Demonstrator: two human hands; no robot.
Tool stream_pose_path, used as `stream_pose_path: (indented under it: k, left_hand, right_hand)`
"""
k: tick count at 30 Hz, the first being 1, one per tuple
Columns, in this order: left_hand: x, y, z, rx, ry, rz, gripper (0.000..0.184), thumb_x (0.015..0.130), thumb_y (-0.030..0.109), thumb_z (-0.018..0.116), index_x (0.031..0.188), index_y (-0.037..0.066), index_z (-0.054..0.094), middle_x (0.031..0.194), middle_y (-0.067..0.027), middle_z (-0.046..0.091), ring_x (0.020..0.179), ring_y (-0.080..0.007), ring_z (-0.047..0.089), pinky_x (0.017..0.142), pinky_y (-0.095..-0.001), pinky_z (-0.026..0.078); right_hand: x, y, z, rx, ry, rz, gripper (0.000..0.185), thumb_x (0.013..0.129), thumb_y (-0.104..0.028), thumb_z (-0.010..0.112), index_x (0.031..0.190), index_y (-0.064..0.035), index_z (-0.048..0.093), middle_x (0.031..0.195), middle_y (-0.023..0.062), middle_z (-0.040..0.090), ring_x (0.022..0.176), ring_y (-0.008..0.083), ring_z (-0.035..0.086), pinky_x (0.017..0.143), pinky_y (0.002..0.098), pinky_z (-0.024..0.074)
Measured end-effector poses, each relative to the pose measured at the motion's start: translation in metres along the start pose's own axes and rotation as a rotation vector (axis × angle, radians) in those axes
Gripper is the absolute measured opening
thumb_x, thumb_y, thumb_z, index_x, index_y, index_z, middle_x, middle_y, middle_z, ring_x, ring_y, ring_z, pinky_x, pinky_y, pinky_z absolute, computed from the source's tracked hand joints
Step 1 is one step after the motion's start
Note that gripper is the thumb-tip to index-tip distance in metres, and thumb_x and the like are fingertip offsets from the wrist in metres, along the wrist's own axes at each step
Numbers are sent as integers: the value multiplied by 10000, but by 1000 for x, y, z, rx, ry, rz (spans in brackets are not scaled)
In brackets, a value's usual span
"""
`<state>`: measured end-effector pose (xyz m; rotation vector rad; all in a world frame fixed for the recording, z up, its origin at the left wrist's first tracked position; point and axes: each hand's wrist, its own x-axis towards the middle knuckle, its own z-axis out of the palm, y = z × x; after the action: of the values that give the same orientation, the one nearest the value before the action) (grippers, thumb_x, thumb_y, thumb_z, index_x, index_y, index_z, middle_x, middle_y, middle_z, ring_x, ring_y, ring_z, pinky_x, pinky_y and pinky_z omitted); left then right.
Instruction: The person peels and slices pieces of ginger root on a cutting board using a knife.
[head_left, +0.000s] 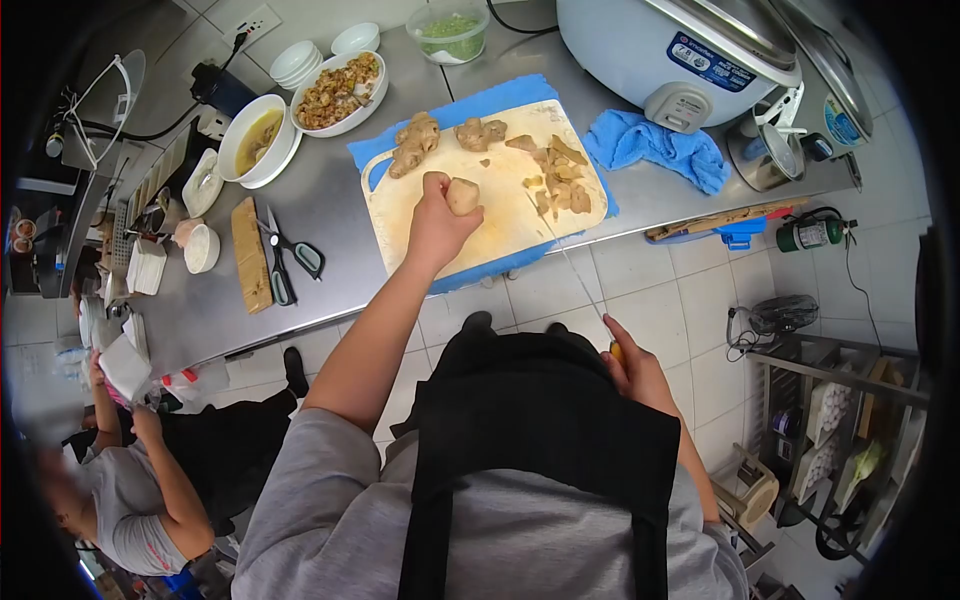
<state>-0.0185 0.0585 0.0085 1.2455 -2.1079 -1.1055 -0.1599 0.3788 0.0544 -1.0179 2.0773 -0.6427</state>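
Note:
My left hand (440, 228) is closed around a pale, peeled piece of ginger (462, 196) above the cutting board (400, 235). In my right hand (640, 372), beyond the counter's front edge, is a knife with a yellow handle. Its long thin blade (578, 275) points up and left, the tip over the board near the peelings. Two unpeeled ginger pieces, a larger ginger root (414, 144) and a smaller ginger knob (480, 133), lie along the board's far side. Brown ginger peelings (563, 180) are heaped at the right.
A blue cloth (520, 92) lies under the board; another blue cloth (660, 150) sits beside a large rice cooker (660, 50). Scissors (285, 255), a bowl of chopped food (342, 95) and a soup bowl (258, 140) stand left. A co-worker (150, 500) is at lower left.

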Motion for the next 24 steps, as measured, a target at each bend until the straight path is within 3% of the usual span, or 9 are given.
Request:
stream_pose_path:
  k: [4, 6, 7, 9, 11, 14, 17, 19, 24]
  left_hand:
    - [-9, 28, -23, -436, -216, -251, 552, 874, 271, 700, 1282, 34, 413, 1078, -137, 598, 936, -250, 604, 791, -347, 494]
    - [-8, 30, -31, -993, -199, -518, 509, 973, 373, 539, 1359, 70, 404, 1153, -145, 589, 958, -223, 588, 805, -325, 489]
    - [-9, 30, -35, -993, -194, -512, 509, 973, 373, 539, 1359, 70, 404, 1153, -145, 589, 958, -223, 588, 805, -325, 489]
    - [-10, 31, -44, -1411, -370, -422, 492, 1024, 399, 371, 1400, 81, 379, 1248, -173, 548, 1012, -241, 571, 845, -348, 488]
    - [-10, 42, -51, -1466, -391, -406, 449, 1041, 366, 361, 1392, 87, 389, 1301, -189, 521, 1029, -252, 566, 871, -359, 487]
    - [-12, 53, -55, -1388, -395, -306, 473, 1041, 428, 366, 1358, 82, 419, 1241, -175, 541, 1030, -260, 569, 867, -354, 488]
    - [-16, 62, -52, -1362, -296, -395, 485, 1034, 460, 373, 1305, 65, 452, 1125, -148, 564, 994, -253, 572, 859, -345, 489]
    - [-17, 69, -52, -1513, -324, -371, 479, 1036, 464, 371, 1251, 49, 476, 1029, -122, 558, 933, -239, 569, 835, -339, 492]
    - [-21, 86, -46, -1553, -350, -371, 475, 1041, 455, 359, 1246, 40, 463, 1010, -122, 550, 891, -229, 552, 822, -344, 490]
  right_hand:
    - [9, -13, 16, 2, 188, -161, 544, 933, -155, 633, 1441, -166, 439, 832, 165, 637, 684, 313, 614, 686, 346, 501]
    - [11, -18, 18, 54, 235, -172, 552, 928, -138, 637, 1443, -169, 442, 843, 155, 635, 699, 306, 615, 693, 339, 502]
    - [11, -18, 18, 85, 255, -147, 549, 928, -132, 636, 1442, -173, 447, 837, 149, 629, 709, 298, 614, 697, 335, 502]
    - [10, -18, 17, 116, 279, -127, 547, 928, -125, 635, 1441, -177, 452, 832, 142, 623, 720, 290, 613, 700, 331, 502]
    - [6, -17, 17, 89, 312, -120, 529, 925, -138, 637, 1426, -178, 474, 810, 130, 611, 707, 281, 607, 694, 322, 500]
    - [3, -16, 17, 6, 389, -263, 499, 918, -160, 642, 1399, -174, 511, 793, 123, 611, 694, 283, 610, 673, 325, 501]
    - [-1, -35, 11, -33, 406, -287, 467, 907, -183, 650, 1364, -191, 553, 785, 110, 619, 672, 281, 615, 644, 341, 506]
    - [-4, -45, 5, -77, 403, -292, 459, 900, -185, 658, 1350, -204, 568, 792, 101, 627, 664, 276, 618, 631, 348, 506]
    - [-13, -50, 0, -194, 433, -291, 454, 875, -190, 684, 1319, -235, 602, 788, 74, 635, 643, 254, 620, 610, 344, 505]
